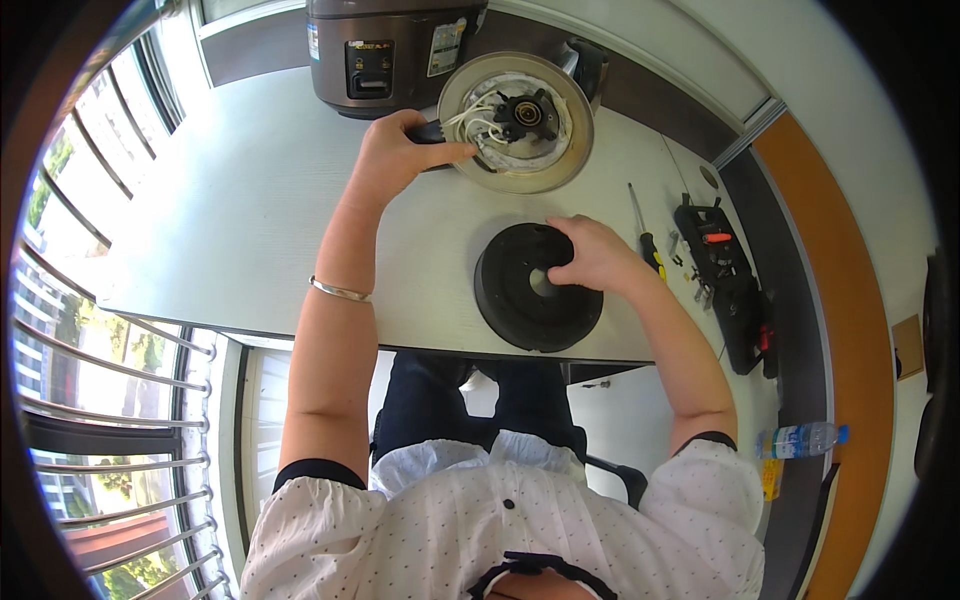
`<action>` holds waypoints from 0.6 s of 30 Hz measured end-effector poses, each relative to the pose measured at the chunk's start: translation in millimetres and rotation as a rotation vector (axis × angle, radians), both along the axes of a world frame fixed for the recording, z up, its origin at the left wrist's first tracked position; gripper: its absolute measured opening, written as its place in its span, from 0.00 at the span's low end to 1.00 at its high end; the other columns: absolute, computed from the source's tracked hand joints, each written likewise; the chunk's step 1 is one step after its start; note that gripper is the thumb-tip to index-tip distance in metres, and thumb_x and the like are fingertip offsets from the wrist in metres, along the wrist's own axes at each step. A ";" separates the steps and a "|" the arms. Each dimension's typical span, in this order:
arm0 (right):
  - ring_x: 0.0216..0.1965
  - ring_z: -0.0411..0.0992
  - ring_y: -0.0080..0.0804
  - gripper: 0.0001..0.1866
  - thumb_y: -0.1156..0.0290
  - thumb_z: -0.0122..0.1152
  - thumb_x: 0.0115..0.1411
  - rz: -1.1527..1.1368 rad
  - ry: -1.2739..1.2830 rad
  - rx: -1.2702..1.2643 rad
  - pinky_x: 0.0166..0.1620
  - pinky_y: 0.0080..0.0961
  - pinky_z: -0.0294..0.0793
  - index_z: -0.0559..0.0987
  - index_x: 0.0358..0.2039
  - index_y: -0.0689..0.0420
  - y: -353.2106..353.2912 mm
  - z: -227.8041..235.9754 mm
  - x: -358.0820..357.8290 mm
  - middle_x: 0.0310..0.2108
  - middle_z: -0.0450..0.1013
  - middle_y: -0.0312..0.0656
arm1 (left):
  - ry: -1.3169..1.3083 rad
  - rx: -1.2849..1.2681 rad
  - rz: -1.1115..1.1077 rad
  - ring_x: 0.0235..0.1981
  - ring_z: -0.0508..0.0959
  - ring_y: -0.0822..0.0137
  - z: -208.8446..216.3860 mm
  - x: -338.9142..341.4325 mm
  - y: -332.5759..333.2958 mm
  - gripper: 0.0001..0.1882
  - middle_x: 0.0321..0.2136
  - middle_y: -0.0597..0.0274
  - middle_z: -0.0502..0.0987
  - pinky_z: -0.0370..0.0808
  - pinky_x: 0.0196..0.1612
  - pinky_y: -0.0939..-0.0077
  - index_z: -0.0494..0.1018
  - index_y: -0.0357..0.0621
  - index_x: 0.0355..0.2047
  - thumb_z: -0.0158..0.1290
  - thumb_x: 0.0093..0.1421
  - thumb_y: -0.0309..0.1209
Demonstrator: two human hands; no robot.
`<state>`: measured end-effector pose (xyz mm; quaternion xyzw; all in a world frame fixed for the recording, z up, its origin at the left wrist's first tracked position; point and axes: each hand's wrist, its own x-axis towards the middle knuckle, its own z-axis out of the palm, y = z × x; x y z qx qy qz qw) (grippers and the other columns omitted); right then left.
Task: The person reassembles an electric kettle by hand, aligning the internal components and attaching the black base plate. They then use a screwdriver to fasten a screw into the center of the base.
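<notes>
An upturned electric kettle [568, 165] shows its metal underside at the far middle of the table. White wires [478, 122] and a black round connector [528, 115] sit exposed inside its rim. My left hand [405, 155] is closed around the kettle's black handle, thumb near the rim and wires. Nearer to me, a black round plastic cover [515, 315] with a hole in its middle lies close to the table's front edge. My right hand [595, 255] grips its right side, with the thumb at the hole and the fingers over the far rim.
A brown rice cooker [390, 65] stands at the back left. On the right are a screwdriver [648, 240], small loose metal parts [703, 292] and an opened black tool case [715, 255]. Farther right lies a plastic water bottle [800, 440]. Barred windows line the left side.
</notes>
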<state>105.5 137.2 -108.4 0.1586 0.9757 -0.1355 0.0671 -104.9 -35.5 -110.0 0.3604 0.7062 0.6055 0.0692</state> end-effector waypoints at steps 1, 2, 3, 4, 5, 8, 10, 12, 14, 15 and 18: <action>0.50 0.68 0.47 0.36 0.65 0.66 0.39 -0.014 0.000 0.013 0.53 0.33 0.67 0.70 0.52 0.62 -0.5 1.0 0.5 0.48 0.69 0.53 | 0.004 -0.004 0.006 0.22 0.72 0.74 -1.0 -0.4 -0.4 0.25 0.20 0.62 0.75 0.70 0.28 0.80 0.75 0.31 0.26 0.70 0.35 0.40; 0.49 0.68 0.47 0.36 0.65 0.66 0.38 -0.030 0.001 0.026 0.52 0.33 0.68 0.70 0.51 0.62 -1.5 1.1 4.1 0.47 0.70 0.53 | 0.010 -0.002 0.008 0.22 0.72 0.74 -2.7 -1.6 0.2 0.25 0.20 0.62 0.75 0.70 0.28 0.80 0.75 0.31 0.26 0.70 0.35 0.40; 0.48 0.69 0.48 0.35 0.65 0.66 0.38 -0.047 0.001 0.040 0.51 0.33 0.68 0.71 0.50 0.63 -2.4 1.8 7.9 0.46 0.70 0.53 | 0.016 0.000 0.009 0.22 0.72 0.74 -4.6 -3.0 1.6 0.26 0.20 0.62 0.75 0.70 0.28 0.80 0.75 0.31 0.25 0.70 0.35 0.41; 0.46 0.70 0.47 0.33 0.65 0.66 0.38 -0.083 -0.016 0.006 0.49 0.33 0.69 0.71 0.47 0.65 -5.4 8.2 10.7 0.44 0.71 0.54 | 0.020 0.001 0.010 0.22 0.72 0.74 -6.0 -3.4 1.9 0.26 0.19 0.62 0.75 0.70 0.28 0.80 0.75 0.31 0.25 0.70 0.34 0.41; 0.46 0.70 0.47 0.33 0.65 0.67 0.38 -0.113 0.026 -0.034 0.49 0.32 0.70 0.70 0.47 0.65 -4.8 9.8 15.8 0.43 0.71 0.54 | 0.026 -0.010 0.011 0.22 0.72 0.74 -6.7 -3.1 2.0 0.26 0.19 0.62 0.75 0.70 0.28 0.79 0.75 0.32 0.25 0.70 0.34 0.42; 0.44 0.71 0.40 0.34 0.66 0.67 0.39 -0.163 0.180 -0.160 0.46 0.30 0.70 0.68 0.48 0.65 10.9 18.2 38.3 0.39 0.72 0.51 | 0.050 -0.041 0.009 0.22 0.72 0.72 -7.0 -1.5 2.8 0.27 0.19 0.62 0.74 0.70 0.28 0.78 0.75 0.34 0.25 0.70 0.33 0.44; 0.41 0.71 0.31 0.33 0.68 0.67 0.43 -0.164 0.389 -0.481 0.45 0.26 0.70 0.66 0.50 0.64 21.9 28.6 54.2 0.38 0.72 0.46 | 0.072 -0.058 0.003 0.22 0.72 0.71 -9.5 -2.6 4.2 0.27 0.19 0.61 0.75 0.70 0.28 0.77 0.75 0.35 0.24 0.70 0.33 0.45; 0.40 0.71 0.28 0.32 0.70 0.67 0.44 -0.188 0.709 -0.657 0.46 0.24 0.69 0.65 0.50 0.65 22.2 36.6 56.8 0.37 0.72 0.43 | 0.079 -0.076 0.012 0.22 0.73 0.70 -8.8 -1.6 3.8 0.27 0.19 0.61 0.75 0.70 0.29 0.77 0.75 0.35 0.24 0.70 0.32 0.46; 0.43 0.70 0.28 0.33 0.69 0.68 0.46 -0.244 0.962 -0.735 0.47 0.24 0.68 0.64 0.52 0.66 13.4 46.8 47.5 0.41 0.71 0.44 | 0.086 -0.103 0.026 0.22 0.73 0.69 -6.8 0.8 3.0 0.28 0.19 0.61 0.75 0.70 0.29 0.76 0.75 0.35 0.24 0.70 0.32 0.46; 0.43 0.70 0.28 0.34 0.68 0.67 0.47 -0.273 1.039 -0.688 0.48 0.23 0.67 0.64 0.53 0.66 15.2 46.7 36.9 0.42 0.71 0.45 | 0.087 -0.116 0.039 0.23 0.73 0.69 -5.7 1.3 1.5 0.28 0.19 0.60 0.75 0.70 0.29 0.76 0.75 0.35 0.24 0.70 0.32 0.46; 0.41 0.70 0.28 0.32 0.66 0.67 0.49 -0.292 1.156 -0.584 0.47 0.24 0.68 0.66 0.51 0.67 20.6 38.5 10.0 0.41 0.72 0.45 | 0.095 -0.121 0.048 0.23 0.73 0.68 -3.2 5.4 4.4 0.29 0.19 0.60 0.75 0.71 0.30 0.75 0.75 0.35 0.24 0.70 0.31 0.47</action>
